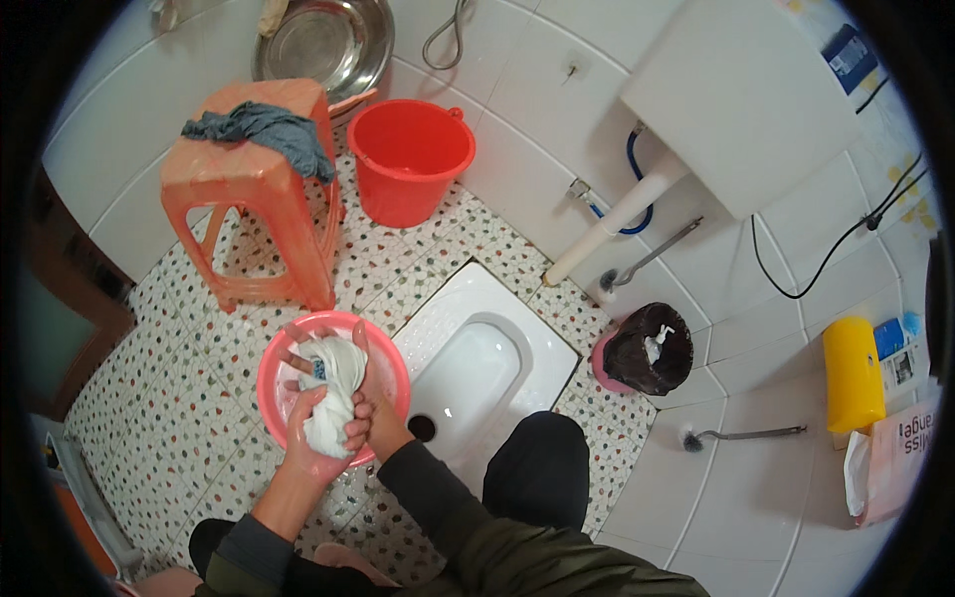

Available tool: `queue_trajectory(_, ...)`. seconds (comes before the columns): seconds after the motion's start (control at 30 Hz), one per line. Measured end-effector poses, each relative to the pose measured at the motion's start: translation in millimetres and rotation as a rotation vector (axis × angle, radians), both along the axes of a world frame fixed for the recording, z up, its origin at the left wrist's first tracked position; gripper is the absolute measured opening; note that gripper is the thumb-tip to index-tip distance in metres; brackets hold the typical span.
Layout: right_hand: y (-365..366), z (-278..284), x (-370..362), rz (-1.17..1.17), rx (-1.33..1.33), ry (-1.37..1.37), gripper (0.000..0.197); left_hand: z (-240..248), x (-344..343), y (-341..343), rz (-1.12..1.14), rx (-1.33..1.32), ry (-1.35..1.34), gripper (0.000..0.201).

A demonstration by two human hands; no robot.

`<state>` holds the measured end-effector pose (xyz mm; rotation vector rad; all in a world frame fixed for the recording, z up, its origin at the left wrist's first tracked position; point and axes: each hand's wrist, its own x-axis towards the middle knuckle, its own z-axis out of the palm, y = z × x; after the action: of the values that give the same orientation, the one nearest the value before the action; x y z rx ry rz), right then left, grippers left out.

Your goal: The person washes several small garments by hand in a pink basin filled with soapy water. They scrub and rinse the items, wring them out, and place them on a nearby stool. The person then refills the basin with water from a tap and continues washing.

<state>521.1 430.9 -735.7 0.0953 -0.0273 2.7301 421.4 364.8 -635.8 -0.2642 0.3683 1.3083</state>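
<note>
Basin (402, 378) beneath white cloth (343, 373) in grip of left hand (302, 428) and right hand (383, 422) (bin (604, 369) nearby, white litter (655, 346) inside)

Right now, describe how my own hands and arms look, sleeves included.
Your left hand and right hand are both ungloved, with no watch visible on either. The left sleeve ends in a plain dark grey cuff, leaving the wrist bare. The right sleeve is dark grey toward the hand and olive green farther up, with creased fabric.
</note>
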Motion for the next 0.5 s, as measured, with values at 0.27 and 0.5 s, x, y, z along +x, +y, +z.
queue_trajectory(0.27, 53, 24, -36, -0.077, 0.406, -0.399, 0.031, 5, -17, 3, -0.169, -0.125, 0.403, 0.034)
queue_trajectory(0.5, 59, 29, -50, 0.005, 0.721, -0.903, 0.015, -18, -31, 7, -0.347, -0.237, 0.888, 0.025)
